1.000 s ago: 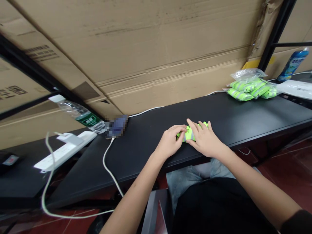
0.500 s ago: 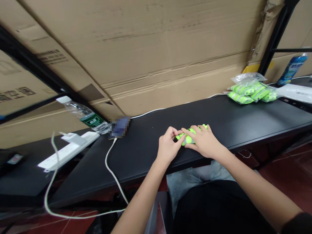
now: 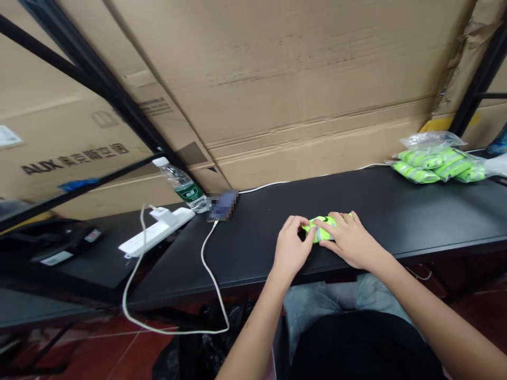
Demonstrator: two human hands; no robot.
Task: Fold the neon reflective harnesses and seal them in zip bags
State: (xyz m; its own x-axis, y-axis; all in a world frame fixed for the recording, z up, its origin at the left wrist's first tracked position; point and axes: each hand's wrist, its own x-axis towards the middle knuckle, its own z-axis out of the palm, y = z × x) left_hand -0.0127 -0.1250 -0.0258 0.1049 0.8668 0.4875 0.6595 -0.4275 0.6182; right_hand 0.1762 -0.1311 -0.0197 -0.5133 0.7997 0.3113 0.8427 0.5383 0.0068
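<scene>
A small bundle of neon yellow fabric with grey reflective bands [image 3: 321, 229] lies folded on the black table top [image 3: 396, 211]. It looks like a rolled reflective vest. My left hand [image 3: 292, 248] pinches its left end with the fingertips. My right hand [image 3: 348, 240] presses over its top and right side, fingers spread, and hides most of it. Far to the right, a heap of similar neon bundles [image 3: 433, 164] lies in and around a clear plastic bag [image 3: 431, 140].
Large cardboard sheets and black metal frame bars rise behind the table. To the left stand a plastic water bottle [image 3: 182, 186], a pixelated phone [image 3: 222, 205] with a white cable, and a white power strip [image 3: 156, 232]. My legs are below the table edge.
The view has swung, so the table and hands sit further right and the left-hand items show more. My hands stay on the bundle, with the right hand's fingers now further over it.
</scene>
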